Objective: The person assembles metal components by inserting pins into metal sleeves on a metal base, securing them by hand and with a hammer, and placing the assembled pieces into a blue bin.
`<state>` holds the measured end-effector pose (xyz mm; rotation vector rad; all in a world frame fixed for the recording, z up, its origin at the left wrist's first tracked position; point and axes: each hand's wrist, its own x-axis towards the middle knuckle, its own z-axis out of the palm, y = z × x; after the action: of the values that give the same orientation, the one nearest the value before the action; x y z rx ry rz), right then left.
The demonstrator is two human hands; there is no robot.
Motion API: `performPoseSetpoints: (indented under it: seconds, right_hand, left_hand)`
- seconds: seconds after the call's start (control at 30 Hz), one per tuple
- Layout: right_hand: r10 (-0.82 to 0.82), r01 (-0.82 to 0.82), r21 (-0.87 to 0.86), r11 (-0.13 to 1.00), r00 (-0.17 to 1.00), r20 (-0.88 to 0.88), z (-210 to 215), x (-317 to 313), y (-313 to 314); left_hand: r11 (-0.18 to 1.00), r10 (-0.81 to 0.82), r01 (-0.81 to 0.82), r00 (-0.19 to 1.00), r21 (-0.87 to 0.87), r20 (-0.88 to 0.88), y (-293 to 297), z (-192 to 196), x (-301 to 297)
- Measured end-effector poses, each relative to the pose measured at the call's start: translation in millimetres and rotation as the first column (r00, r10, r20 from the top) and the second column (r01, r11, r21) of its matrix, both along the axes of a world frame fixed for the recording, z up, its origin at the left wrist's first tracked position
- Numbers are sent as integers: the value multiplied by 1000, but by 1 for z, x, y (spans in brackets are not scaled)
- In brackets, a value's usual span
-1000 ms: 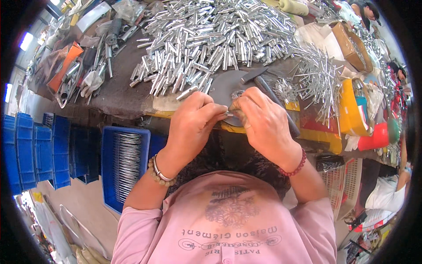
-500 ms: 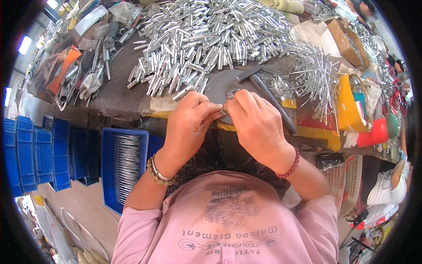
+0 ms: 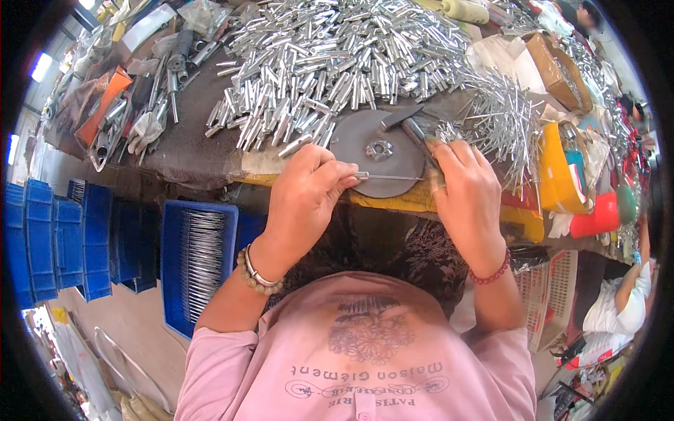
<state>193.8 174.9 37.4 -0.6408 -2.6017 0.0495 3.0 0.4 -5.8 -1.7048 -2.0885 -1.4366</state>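
Blue crate (image 3: 200,263): stood nearest, below the counter's edge, part filled with thin metal rods.
Left hand (image 3: 305,200): fingers pinched one end of a thin rod (image 3: 390,177), seemingly mid-assembly.
Right hand (image 3: 467,196): fingers closed at the rod's other end, beside a grey disc (image 3: 379,151) on the counter (image 3: 175,140).
Silver tubes (image 3: 337,63): lay heaped beyond, a large pile apparently still unworked.

Left hand (image 3: 305,193) hides the near end of a thin metal rod (image 3: 390,177); far metal tubes (image 3: 337,56) blur at the rim.
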Motion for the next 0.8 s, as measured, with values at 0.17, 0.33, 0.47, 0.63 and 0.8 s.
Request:
performPoseSetpoints:
  seconds: [0.17, 0.33, 0.47, 0.63, 0.8]
  right_hand:
    - [24, -33, -54, 998, 987, -159, -4, 6, 1]
    - [167, -219, -200, 955, 954, -248, 12, 23, -15]
    - [260, -298, -77, 952, 913, -313, 19, 24, -31]
    - [288, -307, -150, 940, 948, -139, 30, 21, -33]
    - [252, -333, -131, 934, 872, -420, 30, 20, -39]
  left_hand:
    - [999, -9, 9, 1000, -38, 11, -2, 0, -2]
    - [999, 11, -11, 1000, -45, -12, -2, -3, -1]
    - [1000, -30, 30, 999, -3, 10, -1, -2, -2]
    - [1000, -29, 28, 999, -7, -34, 0, -4, -4]
    - [999, -30, 29, 999, 20, 25, 1, -4, -3]
